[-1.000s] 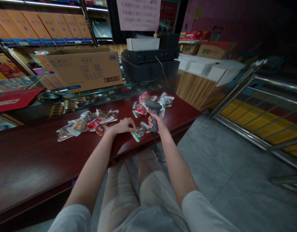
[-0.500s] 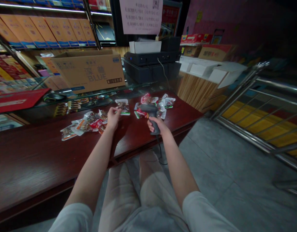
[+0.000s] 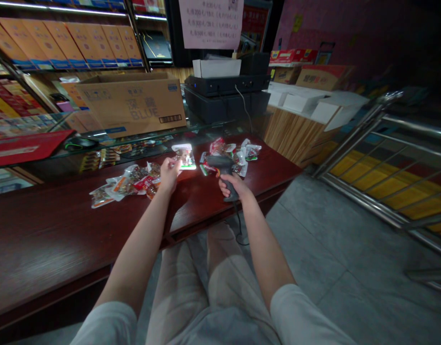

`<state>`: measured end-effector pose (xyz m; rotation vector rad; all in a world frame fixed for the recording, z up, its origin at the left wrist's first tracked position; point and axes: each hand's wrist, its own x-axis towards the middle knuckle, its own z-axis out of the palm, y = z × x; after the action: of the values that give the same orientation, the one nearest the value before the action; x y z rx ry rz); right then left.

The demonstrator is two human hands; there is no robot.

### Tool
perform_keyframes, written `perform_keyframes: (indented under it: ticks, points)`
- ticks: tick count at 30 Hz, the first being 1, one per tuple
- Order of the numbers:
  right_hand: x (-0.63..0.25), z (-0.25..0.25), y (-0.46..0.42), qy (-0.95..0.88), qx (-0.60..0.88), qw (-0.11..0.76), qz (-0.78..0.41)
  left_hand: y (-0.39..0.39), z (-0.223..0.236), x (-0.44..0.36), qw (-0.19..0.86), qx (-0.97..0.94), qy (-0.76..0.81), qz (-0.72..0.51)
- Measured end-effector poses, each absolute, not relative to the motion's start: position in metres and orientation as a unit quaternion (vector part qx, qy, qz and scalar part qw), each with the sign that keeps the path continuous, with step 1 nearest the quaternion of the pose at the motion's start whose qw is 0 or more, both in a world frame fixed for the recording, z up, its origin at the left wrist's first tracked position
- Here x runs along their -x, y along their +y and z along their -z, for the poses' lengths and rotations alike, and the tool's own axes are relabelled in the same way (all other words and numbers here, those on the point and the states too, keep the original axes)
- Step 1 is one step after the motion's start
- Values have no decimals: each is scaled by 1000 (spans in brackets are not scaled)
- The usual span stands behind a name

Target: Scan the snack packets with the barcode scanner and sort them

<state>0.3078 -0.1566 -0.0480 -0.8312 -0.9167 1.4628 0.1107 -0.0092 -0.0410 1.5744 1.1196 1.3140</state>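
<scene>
Grey plastic handheld barcode scanner point(image 3: 220, 165) sits firmly in the right hand point(image 3: 233, 188), whose fingers wrap closed around its pistol handle, with the scanner's head pointing left toward a clear snack packet with a green edge point(image 3: 184, 156). The left hand point(image 3: 169, 175) has a closed pinch on the lower corner of that packet, holding it up just above the dark red wooden worktop point(image 3: 62, 230), and the packet's face shows a bright glare. A thin black cable point(image 3: 237, 223) runs down from the scanner's handle past the worktop's front edge. To the left of the left hand lies a loose heap of clear and white snack packets point(image 3: 125, 184), and a second heap of red-and-white packets point(image 3: 231, 154) lies just beyond the scanner. Behind them stands a glass display case point(image 3: 141, 139) carrying a brown cardboard carton point(image 3: 130, 103) and a stacked black machine point(image 3: 225, 98). A pale pink printed notice point(image 3: 211, 24) hangs above, and a steel railing point(image 3: 367, 158) stands to the right over a grey tiled floor point(image 3: 313, 239).
</scene>
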Motion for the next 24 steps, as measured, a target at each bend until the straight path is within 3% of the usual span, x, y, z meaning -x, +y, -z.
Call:
perform_keyframes:
  ticks: [4, 10, 13, 19, 24]
  points:
    - [-306, 48, -158, -391, 352, 585, -617, -11, 30, -103, 298, -654, 472, -512]
    - [-305, 50, -157, -358, 347, 622, -604, -17, 17, -72, 54, -666, 602, -437]
    - [-306, 51, -155, -333, 349, 657, -580, -19, 18, -66, -47, -683, 592, -425]
    - [-308, 51, -153, -282, 349, 707, -546, -16, 36, -78, -41, -851, 477, -217]
    - [-312, 52, -152, -243, 341, 742, -524, -14, 45, -78, -74, -815, 518, -249]
